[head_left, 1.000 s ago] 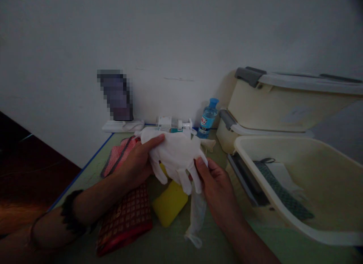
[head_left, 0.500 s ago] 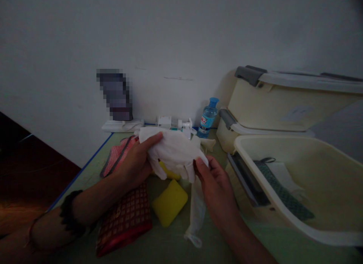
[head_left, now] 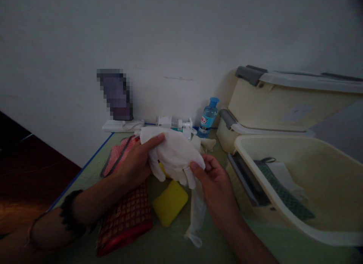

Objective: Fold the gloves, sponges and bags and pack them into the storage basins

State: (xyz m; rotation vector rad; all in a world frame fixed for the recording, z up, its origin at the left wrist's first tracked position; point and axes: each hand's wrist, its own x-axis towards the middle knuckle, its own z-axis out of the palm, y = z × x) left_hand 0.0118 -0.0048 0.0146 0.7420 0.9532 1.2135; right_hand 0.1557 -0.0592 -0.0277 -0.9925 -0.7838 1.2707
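"Head view: see what in hand?"

"Looks like a white glove (head_left: pixel 172 150), hanging loosely just above and beyond the yellow sponge (head_left: pixel 170 203) on the green tabletop (head_left: pixel 167 247)."

"Held how?"

"Pinched by its edge in the fingers of the left hand (head_left: pixel 134 158), beyond the sponge and to its left; pinched likewise in the fingers of the right hand (head_left: pixel 218 184), to the sponge's right."

"Notice anything else?"

"See a dark red patterned pouch (head_left: pixel 124 222) left of the sponge, a blue bottle (head_left: pixel 208 120) well beyond it to the right, and an open cream bin (head_left: pixel 334 169) farther right of it."
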